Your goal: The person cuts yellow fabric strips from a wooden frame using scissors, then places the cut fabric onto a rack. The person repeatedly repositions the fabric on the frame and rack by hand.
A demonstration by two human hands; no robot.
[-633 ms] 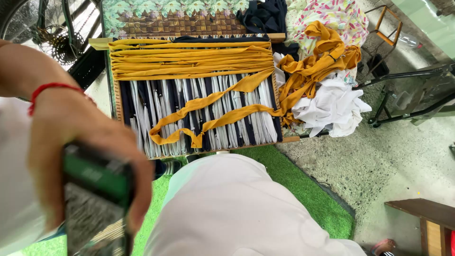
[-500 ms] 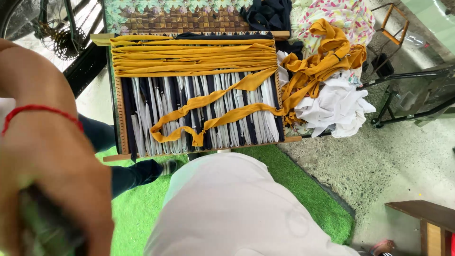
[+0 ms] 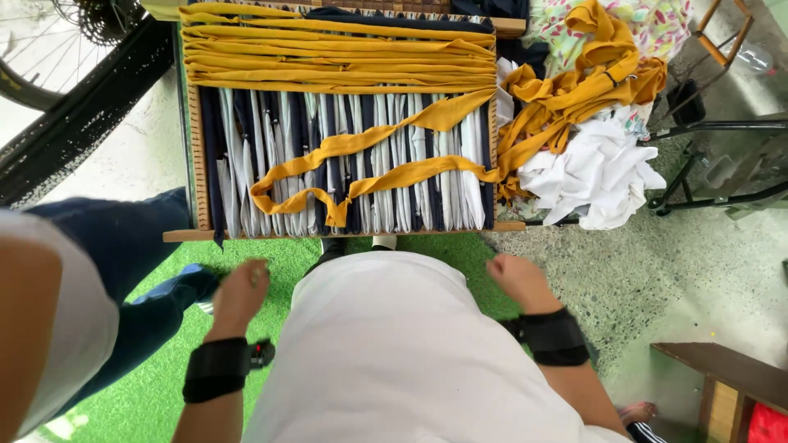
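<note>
Both hands are hanging at the person's sides, grasping nothing: the left hand (image 3: 240, 294) is loosely curled, the right hand (image 3: 514, 279) half-clenched, each wearing a black wrist strap; just ahead of the knuckles, a wooden loom (image 3: 197, 148) is standing on green turf (image 3: 271, 271), strung with navy and white cloth strips. Soft mustard strips (image 3: 361, 148) are lying slack across those strands, probably laid ready for weaving; crumpled white cloth (image 3: 595, 172) is sitting beyond the right hand.
</note>
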